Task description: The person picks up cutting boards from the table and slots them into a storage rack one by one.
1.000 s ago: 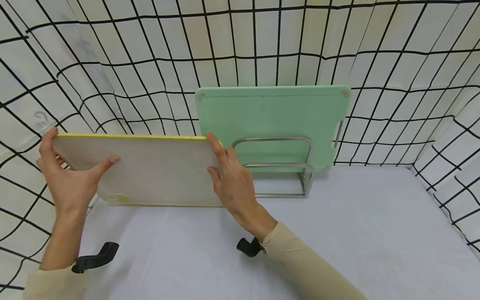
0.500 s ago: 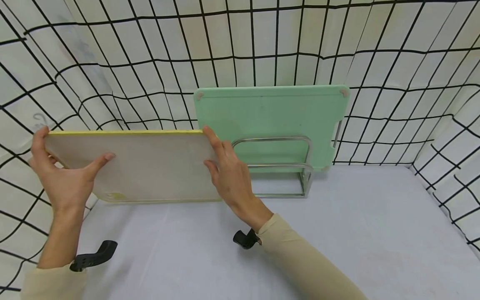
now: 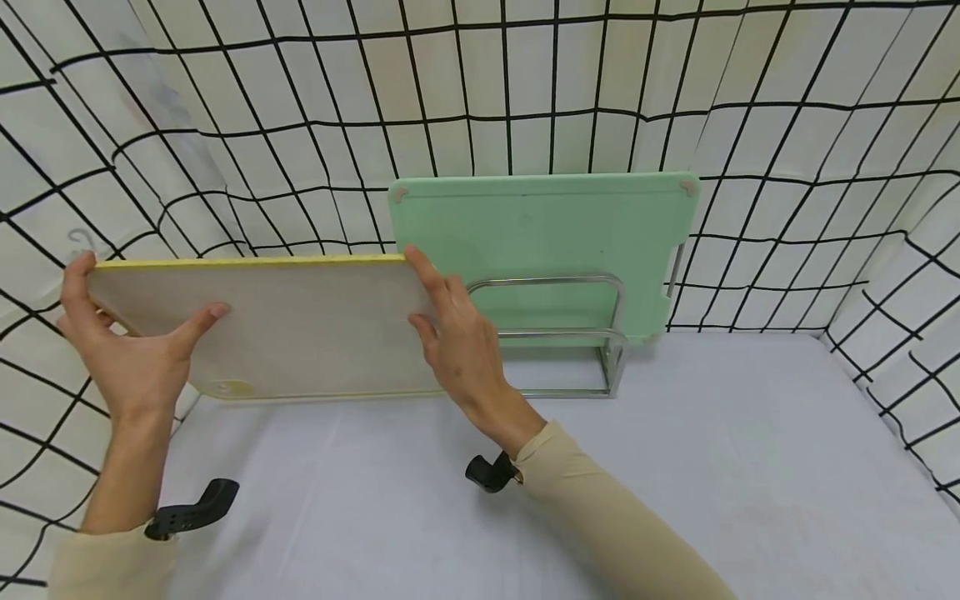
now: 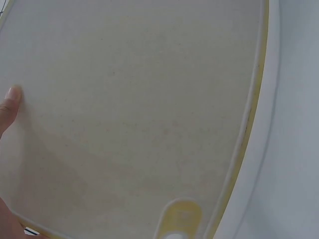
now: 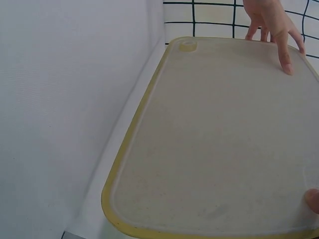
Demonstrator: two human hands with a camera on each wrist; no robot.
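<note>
Both hands hold a grey-beige cutting board (image 3: 322, 325) with a yellow rim, left of the rack. My left hand (image 3: 135, 367) grips its left end, thumb on the near face and fingers behind the edge. At the right end, my right hand (image 3: 468, 358) pinches the board, index finger at the top corner and thumb on the face. The yellow hang hole (image 4: 183, 216) shows near a corner in the left wrist view. A mint green cutting board (image 3: 540, 233) stands upright in a metal wire rack (image 3: 617, 367), whose left part is hidden behind my right hand.
A white cloth surface (image 3: 712, 467) lies beneath everything. Black wire grid panels (image 3: 510, 117) line the back and both sides, with white sheeting behind. A black wrist mount (image 3: 193, 510) is on each forearm.
The held cutting board has shifted slightly left and up, and its lower edge appears higher. Both hands keep their hold. The green board and rack stay in place.
</note>
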